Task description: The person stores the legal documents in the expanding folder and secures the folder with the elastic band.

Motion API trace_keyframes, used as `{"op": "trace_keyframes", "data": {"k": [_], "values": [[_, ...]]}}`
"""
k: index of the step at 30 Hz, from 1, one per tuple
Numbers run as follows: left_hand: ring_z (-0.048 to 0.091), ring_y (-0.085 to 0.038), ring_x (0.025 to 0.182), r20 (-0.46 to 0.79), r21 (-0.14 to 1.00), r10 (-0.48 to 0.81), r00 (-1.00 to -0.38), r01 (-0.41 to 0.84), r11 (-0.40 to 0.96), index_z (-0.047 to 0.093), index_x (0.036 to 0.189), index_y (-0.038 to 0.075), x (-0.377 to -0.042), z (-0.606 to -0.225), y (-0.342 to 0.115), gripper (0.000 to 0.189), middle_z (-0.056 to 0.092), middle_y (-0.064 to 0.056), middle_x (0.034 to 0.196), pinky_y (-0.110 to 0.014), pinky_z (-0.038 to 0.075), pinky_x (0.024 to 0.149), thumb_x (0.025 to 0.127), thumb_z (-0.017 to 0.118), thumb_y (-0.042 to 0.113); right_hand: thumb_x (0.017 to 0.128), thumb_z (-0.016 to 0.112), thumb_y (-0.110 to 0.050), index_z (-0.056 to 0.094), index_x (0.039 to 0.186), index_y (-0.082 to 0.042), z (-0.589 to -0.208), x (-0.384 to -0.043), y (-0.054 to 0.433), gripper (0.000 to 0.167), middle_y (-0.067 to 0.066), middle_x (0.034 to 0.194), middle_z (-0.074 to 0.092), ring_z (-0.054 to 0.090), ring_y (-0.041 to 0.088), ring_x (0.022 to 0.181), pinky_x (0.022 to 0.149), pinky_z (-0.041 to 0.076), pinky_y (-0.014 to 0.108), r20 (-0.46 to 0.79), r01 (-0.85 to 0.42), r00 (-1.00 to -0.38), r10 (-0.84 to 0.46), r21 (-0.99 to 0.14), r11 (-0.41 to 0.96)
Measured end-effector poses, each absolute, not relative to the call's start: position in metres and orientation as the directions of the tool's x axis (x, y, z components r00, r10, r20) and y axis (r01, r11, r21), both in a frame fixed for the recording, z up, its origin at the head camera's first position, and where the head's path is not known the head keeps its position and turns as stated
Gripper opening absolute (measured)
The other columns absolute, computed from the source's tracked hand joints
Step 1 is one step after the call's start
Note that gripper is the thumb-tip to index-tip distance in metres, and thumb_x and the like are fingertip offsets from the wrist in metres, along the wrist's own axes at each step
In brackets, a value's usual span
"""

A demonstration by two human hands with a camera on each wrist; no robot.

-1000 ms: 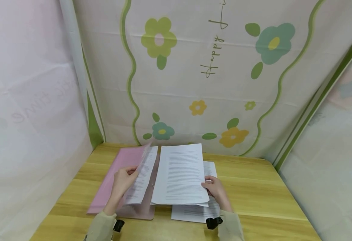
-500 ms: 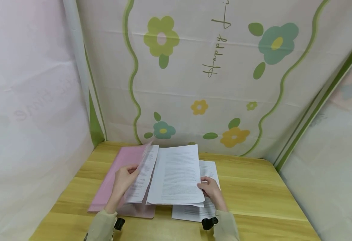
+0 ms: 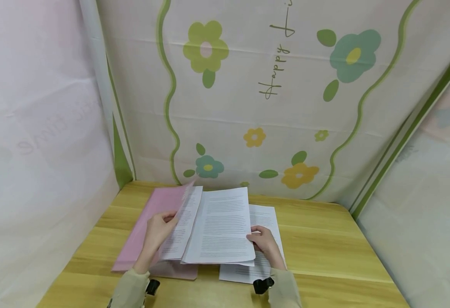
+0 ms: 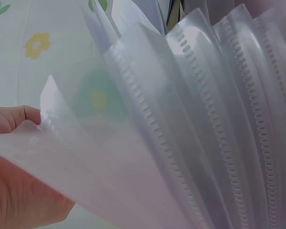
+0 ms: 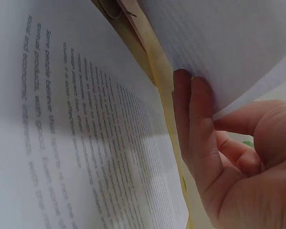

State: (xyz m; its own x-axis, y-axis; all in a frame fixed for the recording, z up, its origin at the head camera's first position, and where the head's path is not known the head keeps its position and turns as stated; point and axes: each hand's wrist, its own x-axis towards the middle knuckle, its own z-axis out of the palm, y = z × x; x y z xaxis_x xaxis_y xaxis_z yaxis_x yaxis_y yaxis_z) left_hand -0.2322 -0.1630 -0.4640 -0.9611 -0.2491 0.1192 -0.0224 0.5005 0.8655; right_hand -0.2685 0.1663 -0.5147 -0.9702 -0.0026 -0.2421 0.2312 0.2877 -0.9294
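Note:
A pink folder (image 3: 159, 205) with clear plastic sleeves (image 4: 205, 105) lies at the left of the table, partly opened. My left hand (image 3: 158, 231) pinches its raised cover and front leaves between thumb and fingers. In the left wrist view the sleeves fan out beside that hand. My right hand (image 3: 264, 243) pinches the right edge of a few printed sheets (image 3: 222, 226), thumb on top and fingers beneath. The left edge of these sheets overlaps the folder's printed page (image 3: 182, 231). Under the right hand another printed sheet (image 3: 265, 214) lies on the table.
The wooden table (image 3: 325, 248) reaches back to a white fabric wall (image 3: 225, 107) printed with flowers. More fabric walls stand at left and right. Each wrist wears a small black camera mount (image 3: 263, 285).
My right hand has carried the held sheets leftward, closer to the folder, and more of the sheet on the table shows. The left hand keeps its grip on the folder.

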Motion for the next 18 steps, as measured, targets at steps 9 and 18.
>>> {"op": "trace_keyframes", "data": {"k": [9,18], "values": [[0.073,-0.023,0.09,0.117,0.861,-0.254,-0.96,-0.029,0.508,0.074,0.112,0.001,-0.232,-0.465,-0.162,0.029,0.077,-0.017,0.101,-0.019,0.05,0.069,0.09,0.064,0.017,0.086,0.068,-0.005,0.06,0.115,0.008,-0.515,-0.268,0.156,0.033,0.005,0.078,0.071,0.063,0.009,0.064,0.058,0.054,0.027,-0.239,0.22,-0.97,-0.038,-0.935,0.277],[0.073,-0.023,0.091,0.115,0.863,-0.261,-0.959,-0.034,0.504,0.074,0.113,0.001,-0.232,-0.464,-0.162,0.029,0.077,-0.018,0.101,-0.02,0.05,0.069,0.09,0.063,0.015,0.086,0.066,-0.005,0.06,0.114,0.008,-0.513,-0.266,0.155,0.031,0.007,0.084,0.073,0.066,0.008,0.065,0.06,0.055,0.026,-0.235,0.207,-0.968,-0.086,-0.944,0.256]]}}
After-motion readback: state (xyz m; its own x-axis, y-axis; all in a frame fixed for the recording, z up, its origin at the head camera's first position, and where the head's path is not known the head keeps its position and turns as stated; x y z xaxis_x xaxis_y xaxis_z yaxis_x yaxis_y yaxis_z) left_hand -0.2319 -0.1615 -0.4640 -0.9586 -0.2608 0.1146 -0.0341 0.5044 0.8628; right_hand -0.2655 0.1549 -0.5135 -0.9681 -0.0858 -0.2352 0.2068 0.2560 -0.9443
